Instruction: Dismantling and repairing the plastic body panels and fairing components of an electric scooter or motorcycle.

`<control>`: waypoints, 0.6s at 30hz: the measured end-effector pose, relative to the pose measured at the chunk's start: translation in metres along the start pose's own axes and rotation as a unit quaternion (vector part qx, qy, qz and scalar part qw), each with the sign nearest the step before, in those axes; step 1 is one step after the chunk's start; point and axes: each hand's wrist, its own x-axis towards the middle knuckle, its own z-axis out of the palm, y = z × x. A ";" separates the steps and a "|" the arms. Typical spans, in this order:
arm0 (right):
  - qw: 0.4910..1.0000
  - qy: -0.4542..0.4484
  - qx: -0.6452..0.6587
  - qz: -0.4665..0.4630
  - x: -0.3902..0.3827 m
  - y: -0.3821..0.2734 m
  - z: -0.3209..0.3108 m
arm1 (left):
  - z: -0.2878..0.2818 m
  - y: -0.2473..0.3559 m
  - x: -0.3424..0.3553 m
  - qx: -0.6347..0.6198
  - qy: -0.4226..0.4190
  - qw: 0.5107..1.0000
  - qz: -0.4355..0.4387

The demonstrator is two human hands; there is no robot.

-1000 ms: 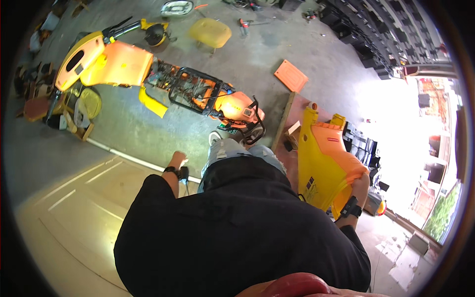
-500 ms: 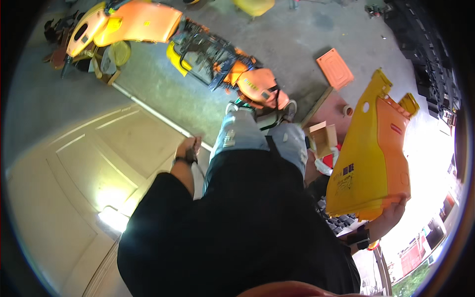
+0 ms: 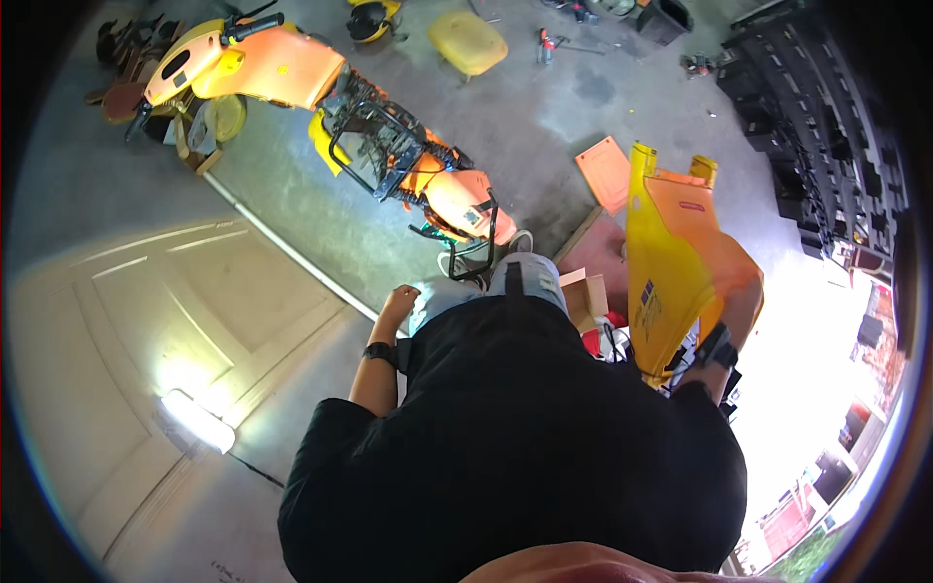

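Observation:
A large yellow and orange scooter body panel [image 3: 661,282] stands out at my right side, its two-pronged end pointing away. My right hand [image 3: 743,294] grips its near right edge; some of the fingers are hard to make out against the orange. On the left, my left hand [image 3: 398,303] hangs beside my thigh with its fingers curled in, and nothing shows in it. Just beyond my feet is a partly stripped orange scooter [image 3: 471,199], its frame bare in the middle and its handlebar end at the far left.
An orange flat panel [image 3: 604,173] lies on the floor near an open cardboard box [image 3: 583,299]. Farther off is a yellow seat-like piece [image 3: 468,44]. Black racks of bins [image 3: 816,117] line the right. To the left are a pale door [image 3: 194,291] and a lit lamp [image 3: 199,421].
My body and view have shifted. The body panel has swung in toward me, and my right hand has moved forward with it. My left arm hangs straighter, farther forward.

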 end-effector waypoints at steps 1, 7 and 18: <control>1.000 0.002 0.005 -0.005 -0.005 -0.003 0.000 | 0.001 0.007 0.000 -0.026 0.000 1.000 -0.015; 0.998 0.039 0.020 -0.039 -0.027 -0.024 -0.014 | -0.005 -0.048 0.013 -0.163 -0.055 0.984 -0.053; 0.983 0.174 -0.050 -0.008 0.075 -0.063 -0.061 | -0.006 -0.139 0.025 -0.171 -0.057 0.955 -0.235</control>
